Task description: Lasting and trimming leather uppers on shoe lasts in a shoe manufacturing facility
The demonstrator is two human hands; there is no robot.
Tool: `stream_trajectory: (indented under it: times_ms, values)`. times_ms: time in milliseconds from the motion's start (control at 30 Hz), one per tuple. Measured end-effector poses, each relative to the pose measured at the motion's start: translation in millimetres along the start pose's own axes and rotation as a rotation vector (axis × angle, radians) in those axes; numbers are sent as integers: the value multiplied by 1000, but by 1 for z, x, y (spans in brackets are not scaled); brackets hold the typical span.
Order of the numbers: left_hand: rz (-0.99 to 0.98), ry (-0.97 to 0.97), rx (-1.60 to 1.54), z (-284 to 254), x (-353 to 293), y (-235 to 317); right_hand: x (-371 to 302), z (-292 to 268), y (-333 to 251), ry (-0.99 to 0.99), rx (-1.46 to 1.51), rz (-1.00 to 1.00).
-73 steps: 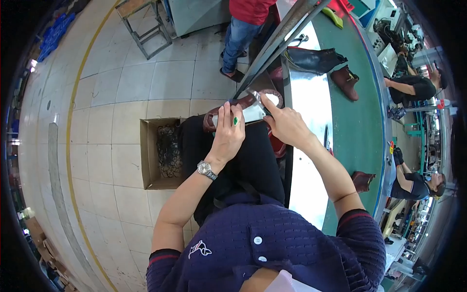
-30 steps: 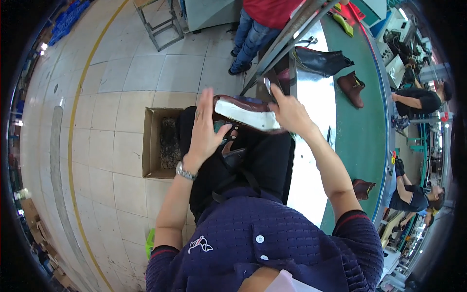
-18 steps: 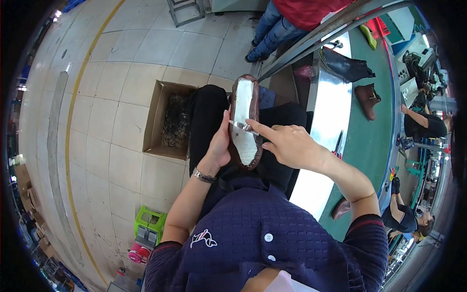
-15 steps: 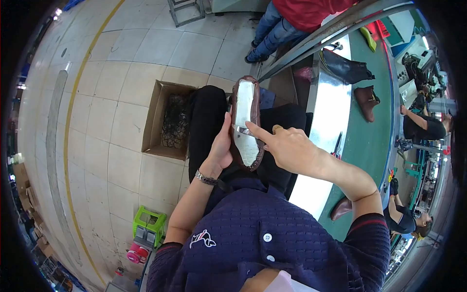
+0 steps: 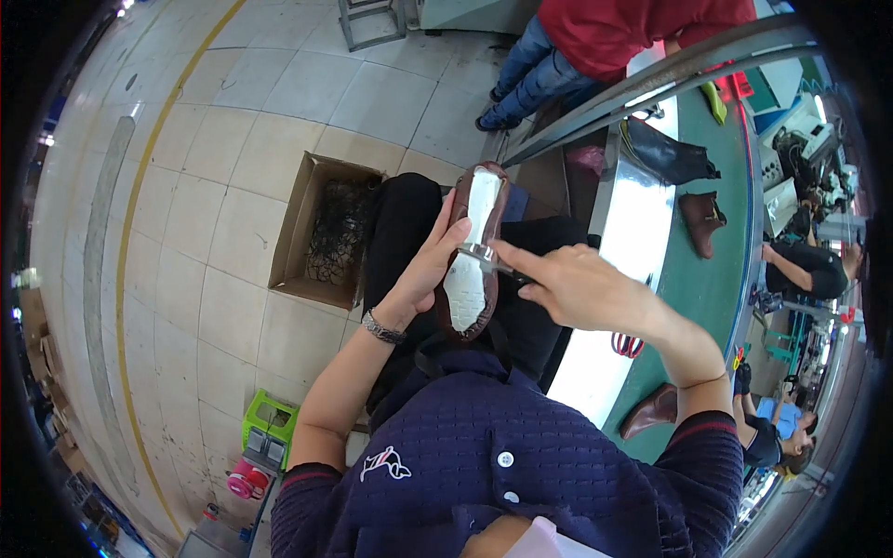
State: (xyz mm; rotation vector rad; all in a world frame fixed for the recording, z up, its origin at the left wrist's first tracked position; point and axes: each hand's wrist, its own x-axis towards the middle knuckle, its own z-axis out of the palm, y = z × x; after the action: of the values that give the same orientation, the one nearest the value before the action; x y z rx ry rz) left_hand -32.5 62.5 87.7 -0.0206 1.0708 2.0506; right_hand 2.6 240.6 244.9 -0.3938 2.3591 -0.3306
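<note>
Brown shoe [image 5: 472, 256], sole up over my lap so its pale insole faces me, cradled along its left side by my left hand [image 5: 423, 270], while my right hand [image 5: 581, 293], closed on a small metal tool [image 5: 484, 254], presses across its middle.
</note>
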Motion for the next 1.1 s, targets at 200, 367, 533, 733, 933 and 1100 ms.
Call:
stream_trajectory:
  times_ms: [200,367,533,733,933,1100]
  values:
    - [-39,1,39,-5,1,0,48,-8,30,445,-22,-251]
    - [-28,-16,14,-8,-4,2,49,-16,32,176,-299,-4]
    - [-52,-23,43,-7,0,12,57,13,42,463,-69,-176]
    - [-94,-21,24,-12,-1,12,43,6,27,401,-177,-159]
    - [-148,-49,18,-18,-1,12,42,13,16,217,-198,-34]
    - [-171,-103,65,-17,-4,17,39,31,20,512,93,-193]
